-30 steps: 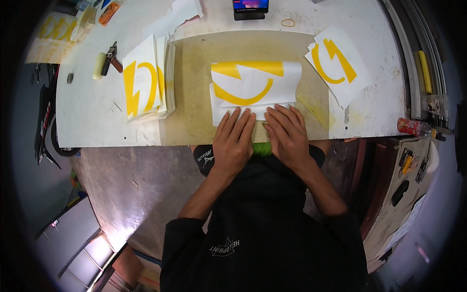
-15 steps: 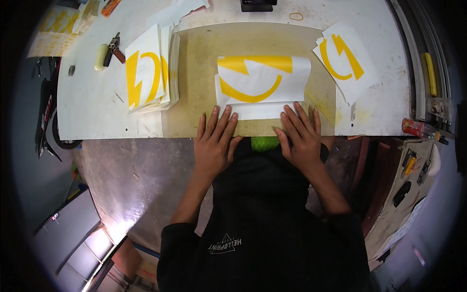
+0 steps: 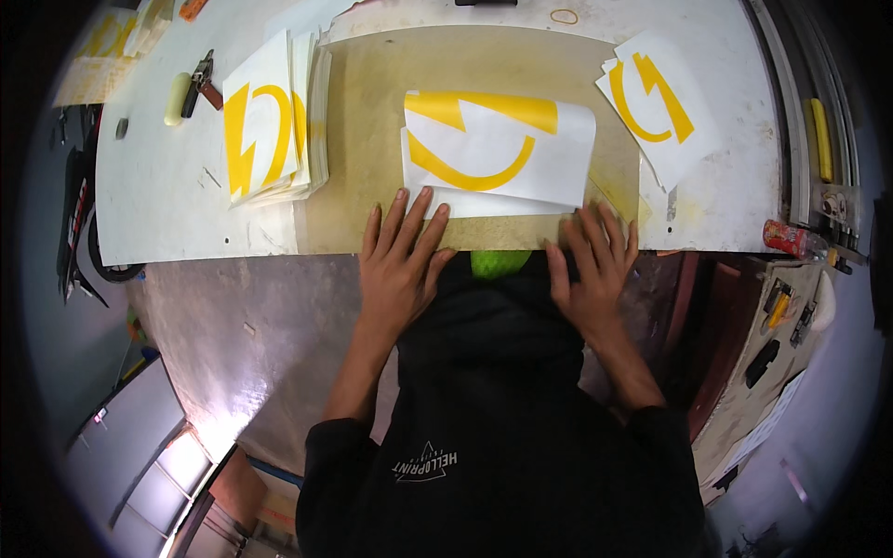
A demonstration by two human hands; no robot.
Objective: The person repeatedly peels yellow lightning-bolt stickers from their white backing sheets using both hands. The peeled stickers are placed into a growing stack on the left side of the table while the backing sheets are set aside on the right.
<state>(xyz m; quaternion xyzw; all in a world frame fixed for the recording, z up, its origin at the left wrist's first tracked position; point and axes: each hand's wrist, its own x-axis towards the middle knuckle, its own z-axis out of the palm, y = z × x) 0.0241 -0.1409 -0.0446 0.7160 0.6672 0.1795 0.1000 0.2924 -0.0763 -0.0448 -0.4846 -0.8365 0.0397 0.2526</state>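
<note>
A folded white paper [image 3: 549, 153] with a yellow curved and jagged print lies on the translucent mat in front of me. Its top layer bulges at the right side, and a strip of the under layer shows along the near edge. My left hand [image 3: 400, 265] rests at the table edge, fingers stretched out, with the fingertips at the paper's near left corner. Beside the near right corner is my right hand [image 3: 595, 260], fingers spread and holding nothing. Whether its fingertips touch the paper, I cannot tell.
A stack of similar printed papers [image 3: 265, 121] sits at left, and a few more papers [image 3: 674, 116] lie at right. Beyond the left stack are a clamp-like tool [image 3: 199, 84] and a pale yellow rod [image 3: 176, 100]. A red-labelled bottle [image 3: 791, 239] is by the right corner.
My right hand has shifted right, from the paper's near edge to its corner. The folded paper now sits slightly skewed, and less of the near strip shows. My left hand stays nearly in place.
</note>
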